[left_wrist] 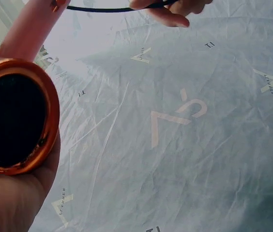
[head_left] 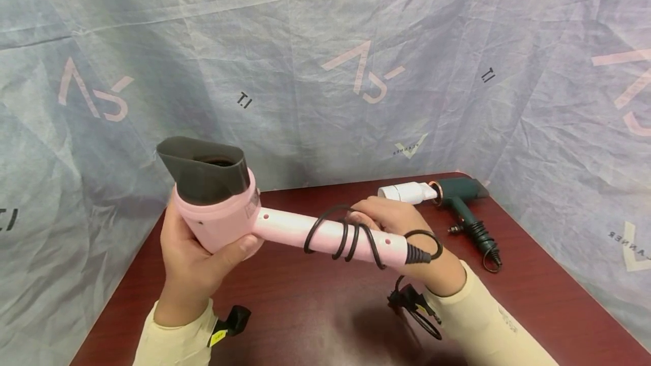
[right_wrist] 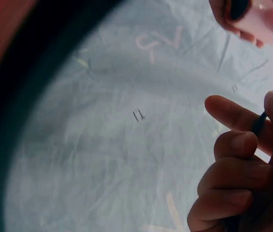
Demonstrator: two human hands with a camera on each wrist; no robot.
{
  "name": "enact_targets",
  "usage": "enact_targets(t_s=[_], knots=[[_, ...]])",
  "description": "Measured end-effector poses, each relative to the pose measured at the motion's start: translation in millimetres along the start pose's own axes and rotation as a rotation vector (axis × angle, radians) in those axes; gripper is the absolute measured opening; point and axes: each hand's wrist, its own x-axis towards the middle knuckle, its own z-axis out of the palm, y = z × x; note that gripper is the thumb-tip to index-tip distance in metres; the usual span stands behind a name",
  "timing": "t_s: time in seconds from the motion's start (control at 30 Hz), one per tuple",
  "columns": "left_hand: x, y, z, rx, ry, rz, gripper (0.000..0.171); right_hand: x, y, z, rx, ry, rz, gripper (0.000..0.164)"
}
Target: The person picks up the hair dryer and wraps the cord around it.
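Observation:
A pink hair dryer (head_left: 216,227) with a dark grey nozzle (head_left: 211,179) is held up above the table, nozzle upward. My left hand (head_left: 190,261) grips it round the head, thumb on the near side. In the left wrist view an orange ring (left_wrist: 52,116) surrounds the dryer's dark round end. The pink handle (head_left: 285,226) points right, with a black cord (head_left: 352,242) wound loosely round it. Behind the handle is my right hand (head_left: 399,219). In the right wrist view, its curled fingers (right_wrist: 233,176) hold a stretch of the cord.
A dark red table (head_left: 300,315) lies below. At its back right are a white object (head_left: 404,192) and a dark green hair dryer (head_left: 460,189) with its cord wrapped round the handle. Printed grey fabric (head_left: 285,61) hangs behind and along the sides. Small black devices (head_left: 236,319) sit at both wrists.

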Motion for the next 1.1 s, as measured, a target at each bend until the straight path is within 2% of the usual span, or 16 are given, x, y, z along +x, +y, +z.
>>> enact_targets(t_s=[0.07,0.1,0.2,0.3,0.37,0.5,0.6,0.93,1.1], knots=[[1.5,-0.4,1.4,-0.027,0.025,0.002,0.076,-3.8,-3.6,5.0,0.022,-0.044,0.043,0.018],[2.0,-0.6,2.0,-0.040,0.039,0.002,0.076,-6.9,-6.8,6.4,0.018,-0.084,0.098,0.022],[3.5,-1.4,3.9,-0.076,0.087,0.002,0.074,-11.6,-13.7,13.4,-0.069,-0.137,0.123,0.025],[4.7,-1.6,5.6,-0.110,0.132,-0.007,0.074,-11.6,-20.1,18.8,-0.132,-0.137,0.054,0.023],[5.6,-1.5,6.7,-0.121,0.163,-0.021,0.075,-7.9,-22.3,22.2,-0.103,-0.106,-0.025,0.023],[7.5,-0.9,9.0,-0.131,0.227,-0.058,0.074,-6.0,-29.0,23.4,-0.086,-0.131,-0.061,0.033],[9.0,-0.8,10.7,-0.120,0.261,-0.066,0.072,-6.5,-34.7,23.7,-0.104,-0.160,-0.093,0.033],[8.7,-1.0,15.0,-0.116,0.291,-0.055,0.074,-10.3,-49.5,22.9,-0.087,-0.158,-0.160,0.019],[6.7,-1.7,16.6,-0.097,0.299,-0.060,0.075,-11.6,-53.8,21.3,-0.088,-0.174,-0.173,0.023]])
